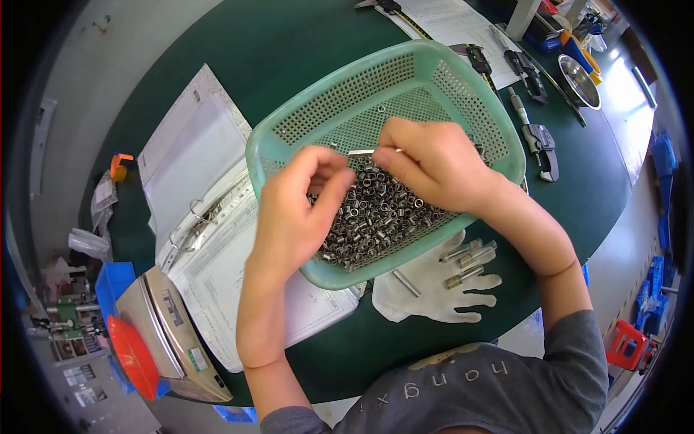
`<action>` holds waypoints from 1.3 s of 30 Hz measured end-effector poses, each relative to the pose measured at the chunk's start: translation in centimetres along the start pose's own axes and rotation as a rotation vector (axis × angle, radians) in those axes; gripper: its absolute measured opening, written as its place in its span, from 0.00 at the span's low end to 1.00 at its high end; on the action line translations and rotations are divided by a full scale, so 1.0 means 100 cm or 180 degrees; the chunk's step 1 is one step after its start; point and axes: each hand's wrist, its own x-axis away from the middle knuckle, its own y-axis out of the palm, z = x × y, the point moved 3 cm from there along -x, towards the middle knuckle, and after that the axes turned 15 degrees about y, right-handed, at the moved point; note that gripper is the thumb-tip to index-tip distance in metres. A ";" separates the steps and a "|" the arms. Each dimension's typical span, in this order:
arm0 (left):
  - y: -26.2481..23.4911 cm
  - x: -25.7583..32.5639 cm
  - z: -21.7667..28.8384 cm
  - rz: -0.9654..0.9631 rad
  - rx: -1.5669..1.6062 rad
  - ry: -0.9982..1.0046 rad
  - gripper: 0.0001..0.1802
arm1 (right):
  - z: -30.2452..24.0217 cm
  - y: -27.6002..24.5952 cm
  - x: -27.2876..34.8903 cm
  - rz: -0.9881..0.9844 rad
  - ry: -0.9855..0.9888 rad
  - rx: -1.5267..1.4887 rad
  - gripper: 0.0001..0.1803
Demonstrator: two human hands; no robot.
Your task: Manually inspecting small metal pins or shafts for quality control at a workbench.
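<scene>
A green plastic basket (pixel 329 277) holds a heap of small shiny metal rings (pixel 383 210). Over the heap, my right hand (pixel 444 163) pinches a thin metal pin (pixel 361 152) that lies almost level, its free end pointing left. My left hand (pixel 289 210) is at that end, thumb and fingers curled toward each other; whatever sits between its fingertips is too small or hidden to make out. Below the basket a white glove (pixel 394 300) lies flat on the green table, bearing a short metal rod (pixel 406 283) and several clear tubes with pins (pixel 464 277).
Left of the basket lies an open ring binder (pixel 195 217) with papers, beside a weighing scale (pixel 170 318) and a red dish (pixel 132 356). To the right are a digital micrometer (pixel 538 141), a caliper (pixel 473 58) and a metal bowl (pixel 578 81).
</scene>
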 end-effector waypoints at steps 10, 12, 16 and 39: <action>0.006 0.013 0.001 -0.2007 -0.1957 0.1115 0.09 | 0.002 -0.003 -0.001 0.0378 -0.0040 -0.0156 0.08; 0.003 0.008 -0.001 -0.1899 -0.1740 0.1083 0.09 | 0.002 -0.004 -0.001 0.0333 -0.0058 -0.0136 0.09; -0.005 -0.001 0.002 -0.0366 -0.0118 0.0152 0.02 | 0.000 -0.005 0.002 0.0113 -0.0527 -0.0279 0.08; -0.004 0.002 -0.007 -0.0020 0.1371 -0.0091 0.09 | -0.002 0.003 0.005 -0.0239 -0.0914 0.0152 0.12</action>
